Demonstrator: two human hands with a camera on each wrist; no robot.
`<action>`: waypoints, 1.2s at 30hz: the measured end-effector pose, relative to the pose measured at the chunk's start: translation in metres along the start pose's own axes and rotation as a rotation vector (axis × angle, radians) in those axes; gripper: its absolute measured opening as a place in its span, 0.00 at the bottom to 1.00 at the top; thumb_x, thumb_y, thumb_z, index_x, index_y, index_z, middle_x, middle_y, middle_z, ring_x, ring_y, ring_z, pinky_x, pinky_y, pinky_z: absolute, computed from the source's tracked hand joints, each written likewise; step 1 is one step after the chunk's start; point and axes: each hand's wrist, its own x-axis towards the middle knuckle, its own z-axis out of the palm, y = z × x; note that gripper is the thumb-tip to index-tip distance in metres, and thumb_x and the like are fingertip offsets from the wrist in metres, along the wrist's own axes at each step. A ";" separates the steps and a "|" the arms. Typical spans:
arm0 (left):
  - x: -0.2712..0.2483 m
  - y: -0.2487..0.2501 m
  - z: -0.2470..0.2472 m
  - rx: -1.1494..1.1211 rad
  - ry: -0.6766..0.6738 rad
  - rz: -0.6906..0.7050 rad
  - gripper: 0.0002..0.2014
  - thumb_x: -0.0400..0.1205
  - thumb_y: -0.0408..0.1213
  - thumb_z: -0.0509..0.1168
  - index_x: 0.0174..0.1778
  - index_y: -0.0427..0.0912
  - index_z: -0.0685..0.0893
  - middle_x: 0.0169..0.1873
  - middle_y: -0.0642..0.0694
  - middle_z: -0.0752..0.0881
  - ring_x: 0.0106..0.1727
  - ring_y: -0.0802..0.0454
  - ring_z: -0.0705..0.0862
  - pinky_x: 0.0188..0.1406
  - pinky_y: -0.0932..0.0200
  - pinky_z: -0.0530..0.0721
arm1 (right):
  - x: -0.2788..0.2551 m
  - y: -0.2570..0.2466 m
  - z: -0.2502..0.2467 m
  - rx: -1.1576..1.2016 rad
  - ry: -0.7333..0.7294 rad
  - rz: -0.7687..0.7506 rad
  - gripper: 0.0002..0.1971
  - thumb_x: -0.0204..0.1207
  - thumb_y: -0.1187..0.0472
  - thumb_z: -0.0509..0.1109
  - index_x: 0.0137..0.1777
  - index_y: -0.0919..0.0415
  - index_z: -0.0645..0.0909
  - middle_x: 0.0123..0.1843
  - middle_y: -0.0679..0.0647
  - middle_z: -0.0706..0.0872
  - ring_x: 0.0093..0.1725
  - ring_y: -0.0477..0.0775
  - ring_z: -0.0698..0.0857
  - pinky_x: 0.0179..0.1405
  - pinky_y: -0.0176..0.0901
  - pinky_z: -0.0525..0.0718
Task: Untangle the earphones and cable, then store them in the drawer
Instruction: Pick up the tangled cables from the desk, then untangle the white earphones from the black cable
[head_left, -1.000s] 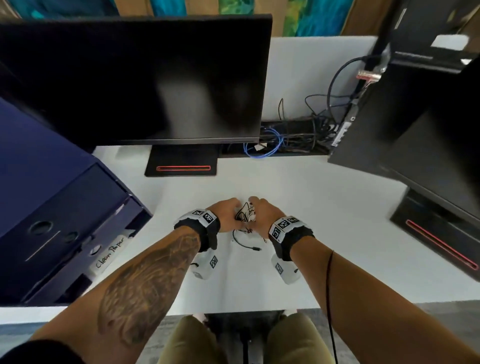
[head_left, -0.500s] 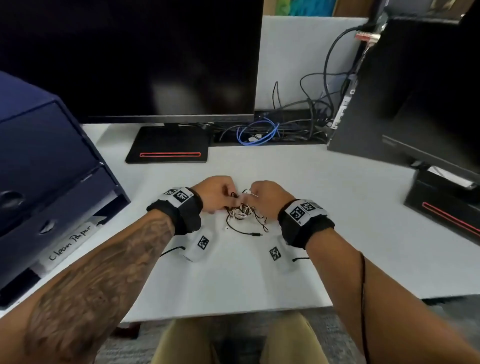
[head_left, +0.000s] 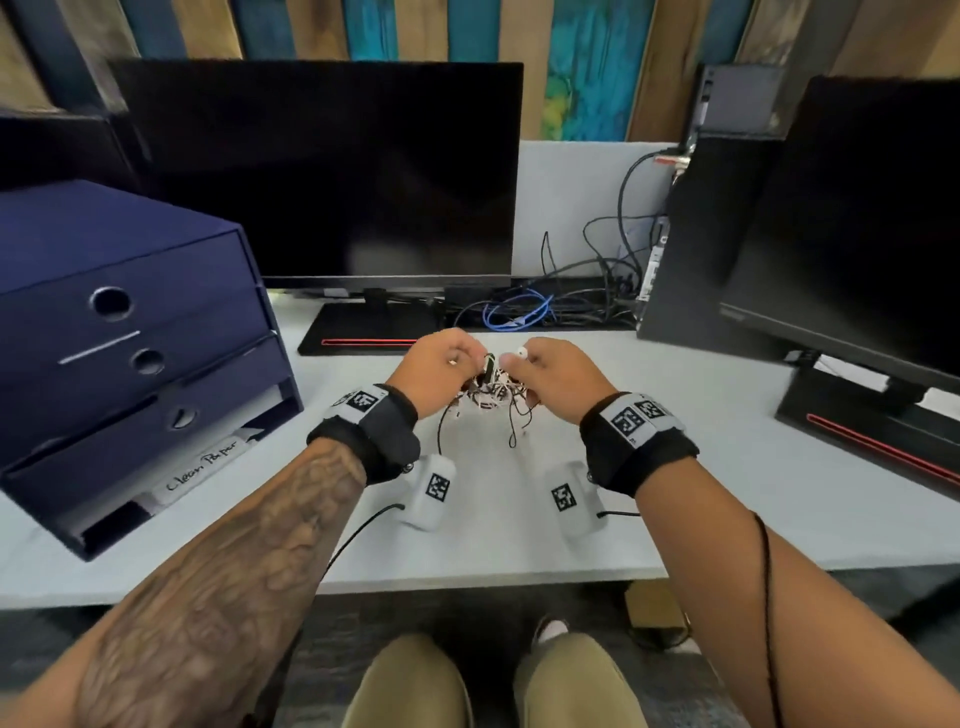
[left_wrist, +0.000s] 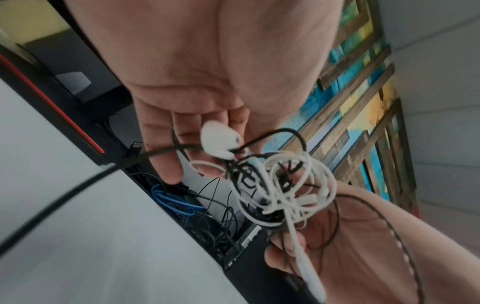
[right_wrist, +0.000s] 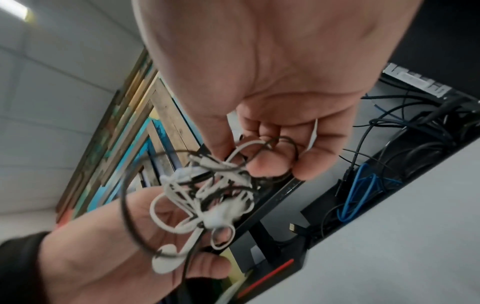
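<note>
A knot of white earphones and thin black cable (head_left: 491, 392) hangs just above the white desk (head_left: 675, 467), held between both hands. My left hand (head_left: 457, 364) grips its left side, fingers curled round the cords (left_wrist: 280, 189), with a white earbud (left_wrist: 219, 139) lying against the fingers. My right hand (head_left: 519, 364) pinches loops on the right side (right_wrist: 259, 162), and another white earbud (head_left: 521, 353) sticks up by its thumb. Loose black ends dangle below. The navy drawer unit (head_left: 130, 338) stands at the left, its drawers closed.
A dark monitor (head_left: 322, 171) on a black stand (head_left: 363, 332) sits behind the hands. A second monitor (head_left: 857, 234) and its stand (head_left: 872, 431) are at the right. Blue and black cables (head_left: 519, 312) lie at the desk's back edge.
Both hands have lifted the tangle off the desk and drawn slightly apart. The head view has tilted up, showing more of the monitors and wall.
</note>
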 end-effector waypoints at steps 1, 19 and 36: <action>0.001 0.001 -0.001 -0.041 0.021 -0.003 0.06 0.87 0.37 0.66 0.50 0.41 0.87 0.40 0.53 0.85 0.39 0.56 0.82 0.40 0.55 0.82 | 0.003 -0.001 -0.001 0.022 0.023 -0.013 0.20 0.86 0.47 0.66 0.39 0.62 0.72 0.35 0.58 0.79 0.34 0.56 0.89 0.47 0.59 0.86; 0.110 -0.073 -0.009 -0.618 0.241 -0.170 0.10 0.83 0.31 0.70 0.59 0.43 0.87 0.51 0.40 0.92 0.49 0.47 0.89 0.46 0.49 0.89 | 0.138 0.025 0.048 0.576 0.068 0.094 0.10 0.84 0.55 0.72 0.43 0.58 0.80 0.34 0.51 0.84 0.29 0.46 0.84 0.37 0.41 0.89; 0.111 -0.112 0.026 -0.794 0.169 -0.225 0.10 0.84 0.26 0.65 0.59 0.39 0.86 0.55 0.37 0.91 0.56 0.44 0.89 0.68 0.40 0.84 | 0.132 0.072 0.083 0.872 -0.034 0.230 0.10 0.85 0.58 0.69 0.61 0.57 0.88 0.49 0.57 0.90 0.44 0.53 0.85 0.40 0.46 0.83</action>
